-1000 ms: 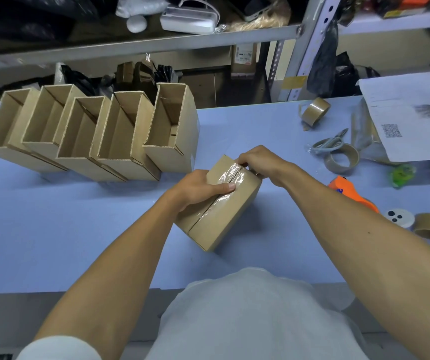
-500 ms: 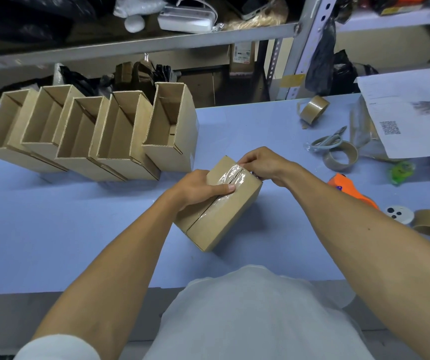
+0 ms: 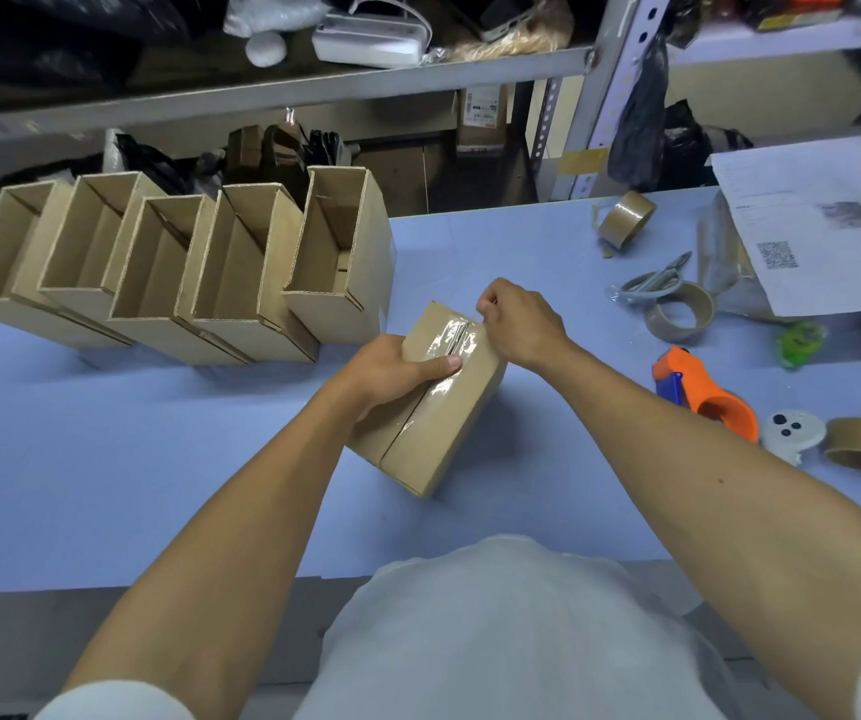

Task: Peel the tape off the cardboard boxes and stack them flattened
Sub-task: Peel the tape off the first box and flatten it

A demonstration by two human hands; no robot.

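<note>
The grip of the right hand (image 3: 519, 322) pinches the far end of the clear tape (image 3: 449, 350) at the top edge of the closed box (image 3: 433, 407), which lies on the counter (image 3: 106, 459). The left hand (image 3: 392, 368) curls over the box just beside it, thumb pressed on the tape. Peeling is barely begun; next I'd judge a steady pull toward the body. Left of the grip stand open boxes (image 3: 168, 267). On the paper (image 3: 802, 226) to the right, the print is unreadable.
</note>
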